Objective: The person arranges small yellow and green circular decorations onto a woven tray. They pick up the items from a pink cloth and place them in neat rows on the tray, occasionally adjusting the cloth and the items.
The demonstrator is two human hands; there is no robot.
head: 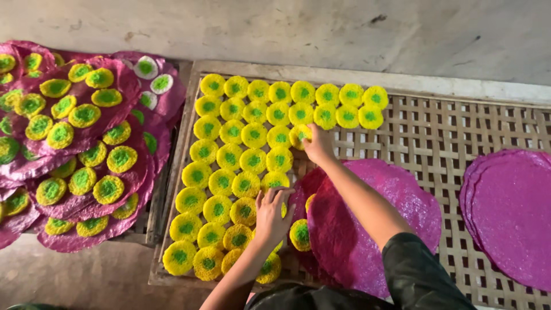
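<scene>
Setting a flat round disc (300,135) down, right hand (319,146) fingertips pinching.

1. The woven lattice tray (436,132) lies bare across its middle and upper right, between the yellow-green discs (241,155) and the far purple stack (511,212): open passage there.
2. The tray's left part is packed with discs in touching rows; no gap to set a hand down.
3. The purple rounds (373,224) cover the near centre, under the right arm.
4. Left of the tray, heaped purple sheets with discs (74,155) block that side.
</scene>
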